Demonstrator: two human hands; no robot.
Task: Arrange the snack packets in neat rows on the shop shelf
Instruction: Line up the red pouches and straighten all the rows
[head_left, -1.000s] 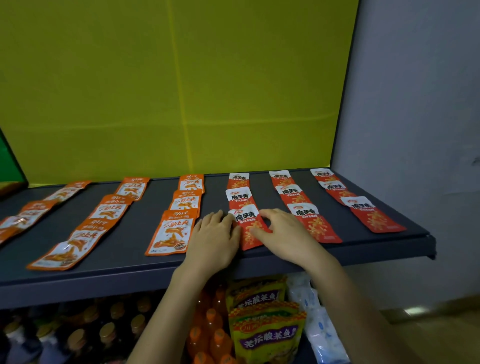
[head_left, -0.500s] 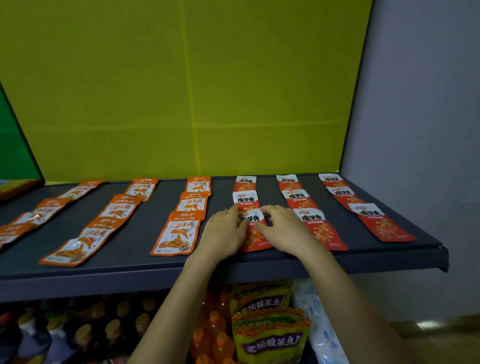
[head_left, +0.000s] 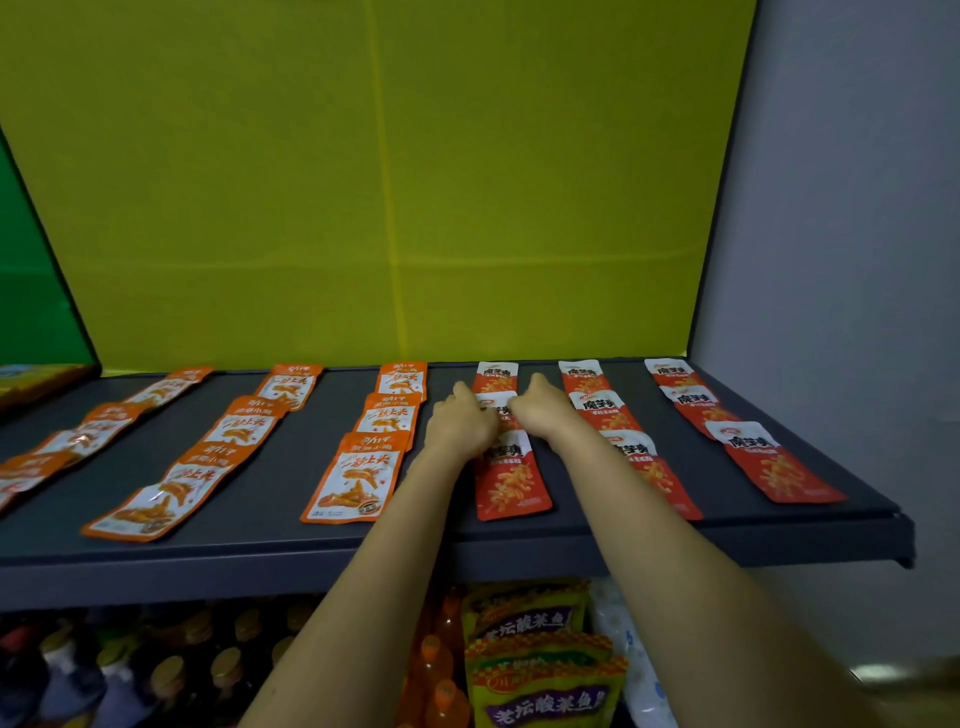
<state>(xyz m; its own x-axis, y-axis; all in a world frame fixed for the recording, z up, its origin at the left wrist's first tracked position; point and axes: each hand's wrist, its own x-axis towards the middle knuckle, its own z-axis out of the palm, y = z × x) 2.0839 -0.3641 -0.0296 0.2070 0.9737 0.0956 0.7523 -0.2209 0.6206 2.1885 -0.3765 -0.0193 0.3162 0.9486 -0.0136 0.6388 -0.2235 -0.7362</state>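
Both hands lie flat on the dark shelf (head_left: 291, 483), flanking the middle red packet (head_left: 497, 411) of one column. The left hand (head_left: 460, 422) touches its left edge and the right hand (head_left: 541, 410) its right edge, fingers held together and stretched toward the back wall. The packet lies between the two sets of fingertips. The rear red packet (head_left: 497, 376) sits just past them, and the front red packet (head_left: 511, 480) lies behind the wrists.
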